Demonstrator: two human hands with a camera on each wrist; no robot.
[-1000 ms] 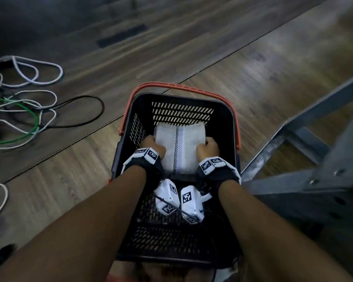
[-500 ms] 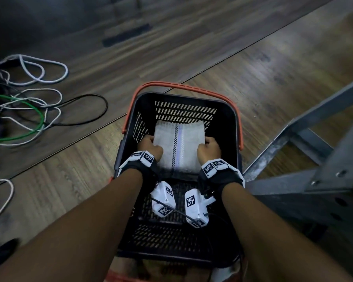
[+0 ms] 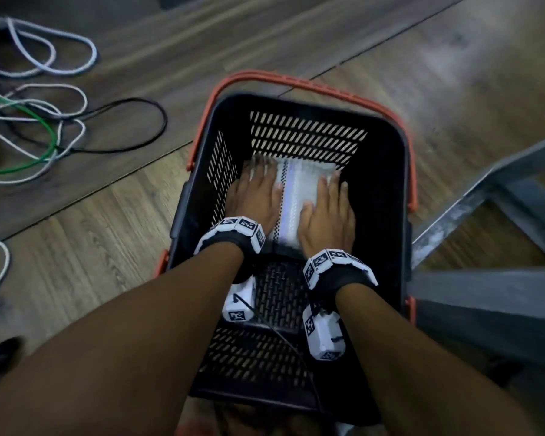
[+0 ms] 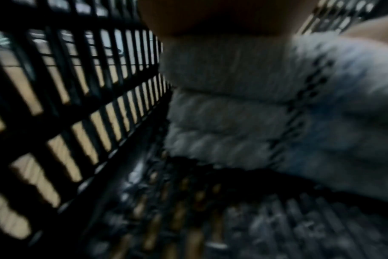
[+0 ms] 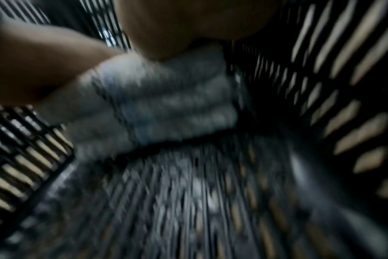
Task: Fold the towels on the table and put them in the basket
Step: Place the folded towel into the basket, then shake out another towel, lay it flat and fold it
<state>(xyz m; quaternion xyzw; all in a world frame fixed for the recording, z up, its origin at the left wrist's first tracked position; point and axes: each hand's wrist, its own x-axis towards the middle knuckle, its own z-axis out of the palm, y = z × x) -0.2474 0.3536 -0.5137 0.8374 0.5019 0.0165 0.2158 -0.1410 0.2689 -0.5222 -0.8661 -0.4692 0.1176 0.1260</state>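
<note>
Folded towel stack point(image 3: 299, 196) at far end of basket point(image 3: 390, 184), on its floor. Left hand point(image 3: 255, 196) and right hand point(image 3: 326, 215) flat on top, fingers straight, likely pressing stack down so folds hold. Handle point(image 3: 296, 81) folded back, clear of arms

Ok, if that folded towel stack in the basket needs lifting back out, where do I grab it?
Probably by the stack's two long side edges, one hand each, from above. It lies flat in the basket's far end, several folds thick. The left hand and right hand already rest flat on top; curl fingers under both sides.
</note>
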